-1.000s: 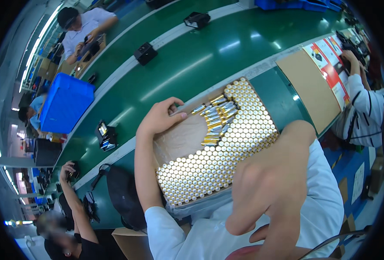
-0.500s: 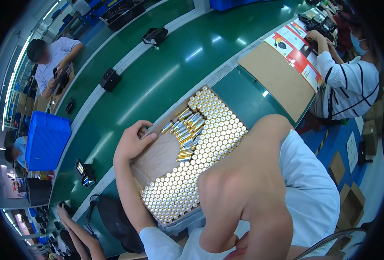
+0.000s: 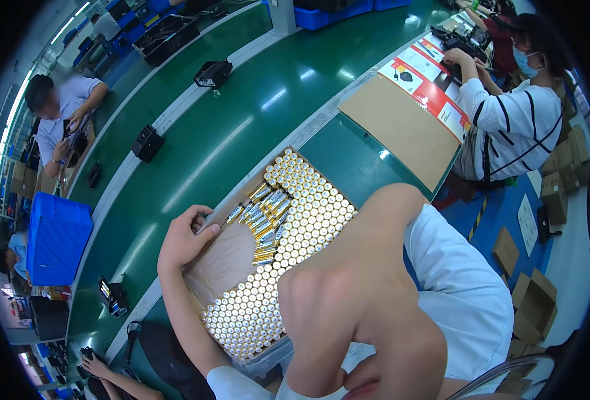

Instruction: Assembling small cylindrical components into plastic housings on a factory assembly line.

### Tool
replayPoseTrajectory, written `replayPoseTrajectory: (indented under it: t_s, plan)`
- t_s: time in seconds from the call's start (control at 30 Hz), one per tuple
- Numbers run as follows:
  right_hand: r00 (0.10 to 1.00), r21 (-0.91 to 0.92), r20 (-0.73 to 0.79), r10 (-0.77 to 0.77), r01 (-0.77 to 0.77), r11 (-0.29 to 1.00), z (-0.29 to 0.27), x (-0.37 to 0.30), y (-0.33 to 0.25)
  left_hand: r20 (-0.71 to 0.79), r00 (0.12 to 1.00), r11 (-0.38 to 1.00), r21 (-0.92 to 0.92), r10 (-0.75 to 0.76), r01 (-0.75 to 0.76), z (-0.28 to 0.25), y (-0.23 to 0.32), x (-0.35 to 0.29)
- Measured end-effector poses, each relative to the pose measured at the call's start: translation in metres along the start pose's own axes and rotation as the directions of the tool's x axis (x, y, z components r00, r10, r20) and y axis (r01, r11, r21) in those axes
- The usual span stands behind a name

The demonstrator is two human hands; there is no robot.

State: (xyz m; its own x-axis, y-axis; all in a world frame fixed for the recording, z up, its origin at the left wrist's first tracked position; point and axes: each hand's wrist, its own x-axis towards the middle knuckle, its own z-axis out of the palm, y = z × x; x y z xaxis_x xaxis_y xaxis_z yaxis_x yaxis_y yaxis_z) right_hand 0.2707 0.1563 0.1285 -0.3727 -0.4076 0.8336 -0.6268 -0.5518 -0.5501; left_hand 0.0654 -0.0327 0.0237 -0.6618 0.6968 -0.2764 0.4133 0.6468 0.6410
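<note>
Green conveyor (image 3: 242, 127) running past the box (image 3: 232, 257), small black units (image 3: 147, 143) spaced along it, blue bin (image 3: 55, 237) off beyond the belt to the left of the box. Upright batteries (image 3: 308, 200) packed in rows across the box's right and near parts; loose ones (image 3: 265, 217) lying flat in a heap at the edge of the bared cardboard floor. Left hand (image 3: 185, 237) curled over the box's far-left rim, fingers bent on the cardboard edge, gripping no battery. Same perch as a second ago, heap unshifted too. Right hand (image 3: 368, 377) raised close to the camera, well this side of the box, forearm filling the view; open or closed, cannot tell. Judged from that: box steadied, no battery being moved just now. Other people seated beyond the belt and right of the box.
</note>
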Motion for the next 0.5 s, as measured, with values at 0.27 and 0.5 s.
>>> replayPoseTrajectory:
  t_s: [0.27, 0.5]
  plan:
    - [0.999, 0.144, -0.032, 0.025, -0.020, 0.989, -0.0023, 0.0038, -0.0002, -0.007, 1.000, 1.000, 0.002, 0.007, -0.007, 0.0016, 0.0025, 0.0008]
    - [0.998, 0.184, 0.022, 0.056, -0.059, 0.981, -0.0087, 0.0092, -0.0015, -0.008, 1.000, 1.000, 0.022, -0.004, 0.004, 0.0018, -0.0036, 0.0005]
